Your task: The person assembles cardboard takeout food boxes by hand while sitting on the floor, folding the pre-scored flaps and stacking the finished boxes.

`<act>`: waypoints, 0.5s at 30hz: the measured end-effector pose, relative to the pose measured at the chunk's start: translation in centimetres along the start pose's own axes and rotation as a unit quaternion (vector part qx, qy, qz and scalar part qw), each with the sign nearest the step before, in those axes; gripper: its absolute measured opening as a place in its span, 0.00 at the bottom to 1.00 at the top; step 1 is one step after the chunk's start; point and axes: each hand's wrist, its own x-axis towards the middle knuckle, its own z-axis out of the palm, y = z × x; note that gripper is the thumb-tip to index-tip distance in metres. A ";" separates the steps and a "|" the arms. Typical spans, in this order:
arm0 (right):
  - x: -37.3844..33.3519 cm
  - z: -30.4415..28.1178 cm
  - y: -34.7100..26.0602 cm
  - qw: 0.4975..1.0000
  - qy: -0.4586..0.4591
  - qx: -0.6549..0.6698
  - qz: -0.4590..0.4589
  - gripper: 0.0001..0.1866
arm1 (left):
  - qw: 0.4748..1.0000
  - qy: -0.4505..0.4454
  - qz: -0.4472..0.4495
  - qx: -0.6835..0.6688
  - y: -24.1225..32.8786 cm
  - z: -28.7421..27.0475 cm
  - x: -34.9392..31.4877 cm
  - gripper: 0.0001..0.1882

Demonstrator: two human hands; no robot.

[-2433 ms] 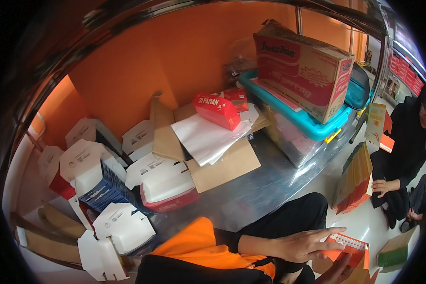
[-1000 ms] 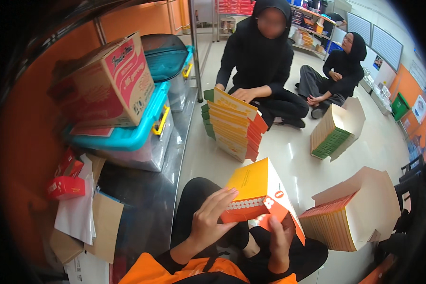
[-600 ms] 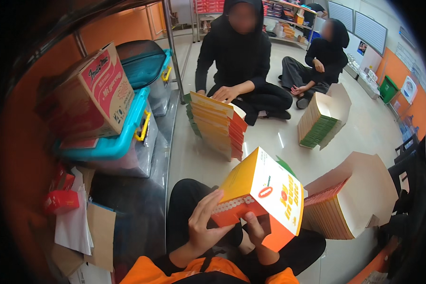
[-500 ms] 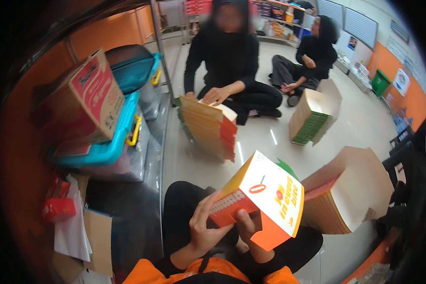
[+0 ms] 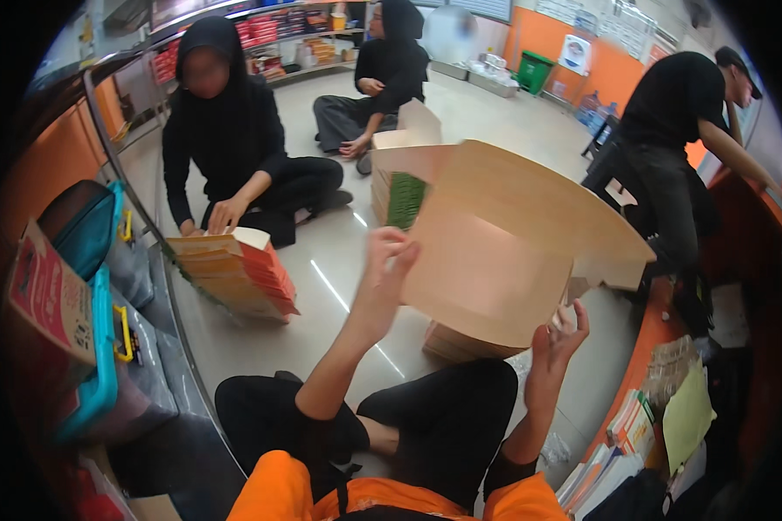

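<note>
In front of me a brown paperboard food carton [image 5: 495, 234] stands with its plain inside and raised flaps facing me, over a stack of nested cartons [image 5: 465, 340]. My left hand [image 5: 387, 276] is closed at its left edge, fingers bent against the board. Near the lower right corner is my right hand [image 5: 556, 343], with bent fingers apart and no clear grip. The printed outer side of the carton is turned away. Across from me, a seated person has a hand [image 5: 228, 213] on another stack of orange-and-yellow cartons [image 5: 239, 273].
A stack with green sides [image 5: 404, 198] stands behind my carton. To the left are teal-lidded bins [image 5: 104, 339] and a cardboard box [image 5: 50, 291]. On the right are papers [image 5: 634, 425] and a leaning person [image 5: 678, 113]. Another person [image 5: 391, 61] sits farther back.
The white, orange and yellow carton is no longer between my hands near my lap. Both hands have moved forward and apart, to the brown carton at the stack. My view has turned right.
</note>
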 end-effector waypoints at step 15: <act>6.4 -9.3 5.4 0.992 -0.112 -0.057 0.024 0.26 | 0.851 -0.129 -0.029 0.508 -3.7 8.7 7.9 0.19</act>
